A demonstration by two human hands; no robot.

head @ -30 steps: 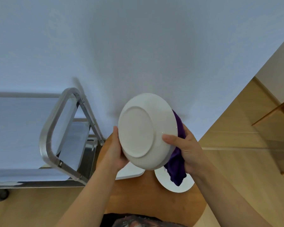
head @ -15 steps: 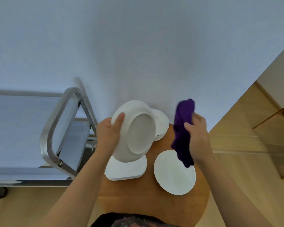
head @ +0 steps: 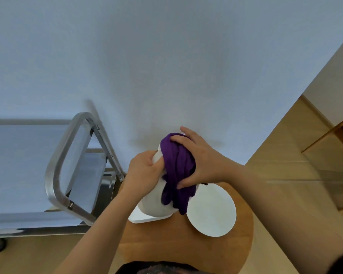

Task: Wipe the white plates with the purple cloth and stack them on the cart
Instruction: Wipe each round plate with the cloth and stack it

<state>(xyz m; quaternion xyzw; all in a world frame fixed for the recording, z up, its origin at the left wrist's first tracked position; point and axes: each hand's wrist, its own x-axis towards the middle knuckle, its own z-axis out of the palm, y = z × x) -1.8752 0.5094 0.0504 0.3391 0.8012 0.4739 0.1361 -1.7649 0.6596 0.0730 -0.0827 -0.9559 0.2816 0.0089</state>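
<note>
My left hand (head: 145, 173) grips the rim of a white round plate (head: 154, 202), held tilted above the small round wooden table (head: 186, 246). My right hand (head: 198, 163) presses the purple cloth (head: 176, 175) against the plate's upper face, fingers spread over the fabric, thumb curled round it. The cloth hangs down over the plate's lower edge. A flat white round plate (head: 212, 212) lies on the table to the right. A white square plate (head: 143, 217) lies under the held one, mostly hidden.
A steel cart (head: 57, 175) with a tubular handle and a flat pale top stands at the left, close to the table. A pale wall fills the background. Wooden floor and a wooden furniture frame (head: 337, 135) show at the right.
My right hand brought the cloth from beside the plate onto its face. My left hand turned and shifted the plate to the right, hiding the stack of plates behind.
</note>
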